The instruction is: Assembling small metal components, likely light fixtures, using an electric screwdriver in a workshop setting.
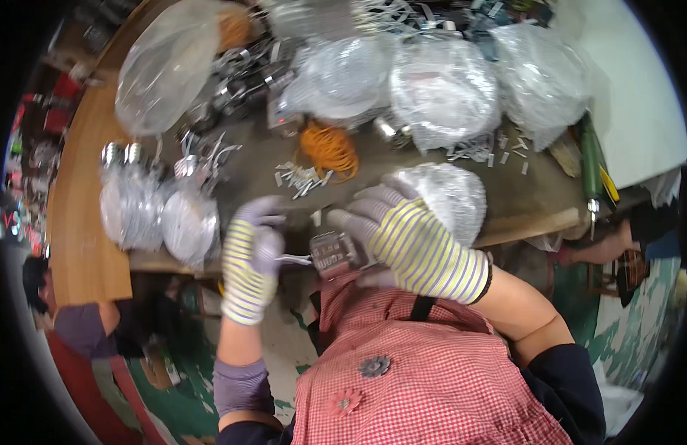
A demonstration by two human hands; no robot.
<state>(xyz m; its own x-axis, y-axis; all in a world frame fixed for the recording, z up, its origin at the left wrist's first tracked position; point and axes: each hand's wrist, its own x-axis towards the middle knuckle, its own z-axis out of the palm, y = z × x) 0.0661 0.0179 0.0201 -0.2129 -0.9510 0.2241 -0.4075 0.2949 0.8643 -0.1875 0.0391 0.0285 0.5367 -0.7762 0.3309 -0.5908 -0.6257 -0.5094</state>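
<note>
Left hand [252, 259] curled at white wires [295, 259], right hand [425, 245] half-open beside metal block [330, 254] (both grips unclear). Best: steady block, avoid tugging wires.

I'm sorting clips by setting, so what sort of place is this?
Probably a small assembly workshop, judging by the round whitish pieces wrapped in clear plastic, the loose coil of orange cord and the long green-handled tool.

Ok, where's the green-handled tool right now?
In the head view, the green-handled tool is toward the right, below the rightmost plastic-wrapped bundle, beside the white surface.
</note>
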